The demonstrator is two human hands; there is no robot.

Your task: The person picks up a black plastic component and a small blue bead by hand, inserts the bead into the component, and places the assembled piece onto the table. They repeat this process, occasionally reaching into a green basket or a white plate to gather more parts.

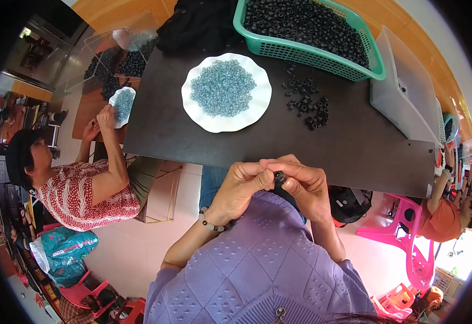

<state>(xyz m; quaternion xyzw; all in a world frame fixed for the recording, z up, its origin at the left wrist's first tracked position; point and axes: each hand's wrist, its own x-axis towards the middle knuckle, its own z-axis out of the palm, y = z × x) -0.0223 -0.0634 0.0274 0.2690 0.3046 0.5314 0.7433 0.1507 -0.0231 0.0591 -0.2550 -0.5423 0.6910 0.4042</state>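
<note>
Just past the table's near edge, my two hands meet in front of my chest. My right hand (pixel 306 189) grips a small black ring-shaped part (pixel 279 176) between thumb and fingers, with its round opening showing. Right beside it, my left hand (pixel 241 186) is closed in a pinch at thumb and forefinger; whatever lies between those tips is too small to make out. Beyond my hands stands a white wavy-edged plate (pixel 193 110) heaped with small clear bluish pieces (pixel 222 86). Loose black parts (pixel 307 102) like the held one lie to its right.
A green plastic basket (pixel 314 63) full of black parts stands at the back, beside a clear plastic bin (pixel 409 92). Black cloth (pixel 193 24) lies at the far left. A co-worker (pixel 85 183) handles a smaller plate (pixel 130 97) on the left; another person (pixel 441 216) sits at right.
</note>
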